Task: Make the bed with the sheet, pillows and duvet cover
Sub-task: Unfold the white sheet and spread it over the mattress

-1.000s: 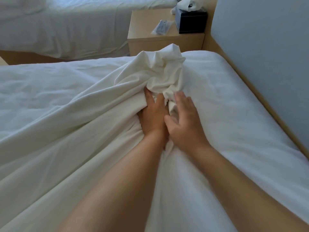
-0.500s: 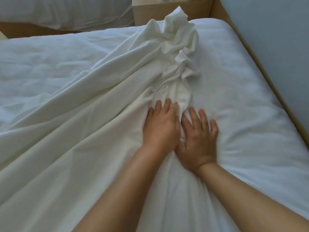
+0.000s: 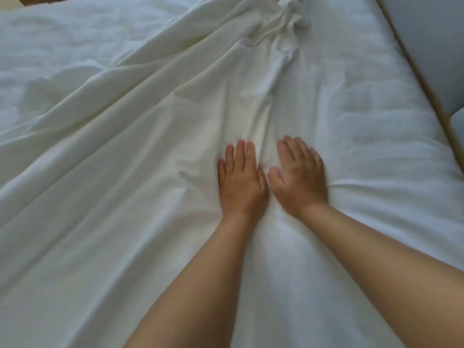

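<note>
- Both hands lie flat on the sheet (image 3: pixel 130 187), palms down. The left hand (image 3: pixel 241 182) and right hand (image 3: pixel 300 182) sit just beside each other, thumbs nearly touching.
- Fingers of both hands are stretched out and close together, gripping nothing; the right-hand fingers (image 3: pixel 301 153) look slightly blurred.
- The sheet is loose on the bed (image 3: pixel 391 136), not spread. It runs in long folds from the near left toward the far end, where it gathers into a crumpled bunch (image 3: pixel 288 18).
- To the right of the hands the bed shows bare padded cover, so the sheet does not reach that side yet.
- My judgement: the task is early. The sheet needs pulling out flat and tucking; pillows and duvet cover are not in view, and seem not begun.
- Edges: the bed's right edge meets a wooden frame (image 3: pixel 411 64), with a grey wall panel (image 3: pixel 431 41) directly beyond it, so room on that side looks tight.
- The left side is open bedding with plenty of room to sweep the folds outward.
</note>
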### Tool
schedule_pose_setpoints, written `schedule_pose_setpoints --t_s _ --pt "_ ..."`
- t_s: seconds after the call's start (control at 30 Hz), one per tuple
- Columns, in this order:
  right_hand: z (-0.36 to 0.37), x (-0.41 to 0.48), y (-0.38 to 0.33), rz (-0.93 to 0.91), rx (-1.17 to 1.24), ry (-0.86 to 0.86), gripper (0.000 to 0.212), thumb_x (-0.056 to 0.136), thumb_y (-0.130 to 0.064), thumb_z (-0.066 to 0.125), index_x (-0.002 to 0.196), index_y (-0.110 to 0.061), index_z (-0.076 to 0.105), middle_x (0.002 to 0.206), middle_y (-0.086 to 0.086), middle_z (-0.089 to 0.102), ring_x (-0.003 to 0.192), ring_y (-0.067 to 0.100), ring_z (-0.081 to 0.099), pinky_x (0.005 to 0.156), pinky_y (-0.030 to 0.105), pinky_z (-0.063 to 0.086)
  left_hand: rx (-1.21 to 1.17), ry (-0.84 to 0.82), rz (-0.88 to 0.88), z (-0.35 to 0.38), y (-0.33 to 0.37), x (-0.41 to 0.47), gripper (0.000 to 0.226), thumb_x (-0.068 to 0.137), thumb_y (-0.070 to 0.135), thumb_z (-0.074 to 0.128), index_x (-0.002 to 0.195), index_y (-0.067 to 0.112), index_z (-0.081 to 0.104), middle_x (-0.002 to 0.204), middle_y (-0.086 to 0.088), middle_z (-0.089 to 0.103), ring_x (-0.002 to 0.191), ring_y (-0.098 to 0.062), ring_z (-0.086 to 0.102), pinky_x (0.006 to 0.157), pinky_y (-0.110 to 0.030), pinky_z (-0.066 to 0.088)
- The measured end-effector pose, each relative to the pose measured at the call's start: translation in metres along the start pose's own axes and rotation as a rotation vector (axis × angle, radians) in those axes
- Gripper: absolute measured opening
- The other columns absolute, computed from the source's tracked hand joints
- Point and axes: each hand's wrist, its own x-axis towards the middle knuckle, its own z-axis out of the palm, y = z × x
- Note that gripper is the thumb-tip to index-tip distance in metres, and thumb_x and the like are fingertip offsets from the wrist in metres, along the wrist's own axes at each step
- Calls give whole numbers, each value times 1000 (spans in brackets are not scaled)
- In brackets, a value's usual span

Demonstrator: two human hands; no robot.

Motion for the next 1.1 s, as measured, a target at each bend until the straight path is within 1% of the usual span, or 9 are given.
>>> schedule_pose_setpoints --t_s 0.23,0.4,0.47,0.57,0.67,0.73,0.93,1.03,1.1 --pt "-23 -182 -39 50 76 -179 62 85 -37 34 141 -12 40 152 9 31 143 25 22 115 37 8 -39 -81 -58 -52 -37 -185 58 90 24 49 141 0 37 148 -17 36 140 -31 29 115 -38 17" --pt "-35 -318 -94 92 316 -249 59 82 -38 39 122 1 59 124 21 57 116 39 52 100 34 30 62 -134 -432 -86 -83 -363 61 82 31 49 138 7 44 141 -17 44 130 -37 40 104 -48 34" --pt "-36 -353 -122 206 472 -343 59 82 -42 44 122 -1 57 114 14 59 107 32 54 95 31 33 34 -215 -597 -89 -85 -403 44 90 23 51 133 16 48 124 -9 52 115 -32 48 86 -40 41" --pt "-33 -377 -154 428 592 -523 53 84 -49 55 119 -10 53 103 -1 57 100 17 53 91 29 40 -192 -208 -732 -95 -79 -415 13 98 21 33 92 19 44 79 1 53 86 -33 58 62 -34 35" --pt "-32 -361 -162 655 862 -664 25 87 -38 60 94 -15 57 86 -4 61 88 18 60 75 26 46 -348 -319 -592 -108 -68 -404 20 97 17 32 103 13 52 86 -6 64 87 -31 60 69 -40 45" --pt "-42 -343 -151 715 949 -666 19 91 -22 56 104 -8 60 96 4 65 95 24 62 83 31 50 -449 -377 -447 -118 -45 -398 27 94 14 35 112 16 55 97 -8 67 89 -28 61 76 -41 49" --pt "-117 -330 -48 753 914 -120 11 87 -10 57 77 -16 56 71 -1 58 61 11 54 45 11 42 -736 -522 -271 -103 76 -375 18 91 11 34 93 14 51 90 -10 63 83 -28 58 68 -38 46" --pt "-144 -340 14 853 903 15 17 85 -27 64 73 -17 56 71 0 59 62 11 54 54 17 45 -621 -581 -123 -73 130 -388 22 95 26 40 107 10 50 106 -11 57 98 -31 54 73 -40 44" --pt "-145 -370 39 949 1028 -126 18 86 -34 64 83 -17 59 80 2 63 71 14 59 67 26 49 -332 -664 -74 -54 130 -413 52 90 43 50 131 13 38 127 -9 46 117 -30 43 90 -43 40"
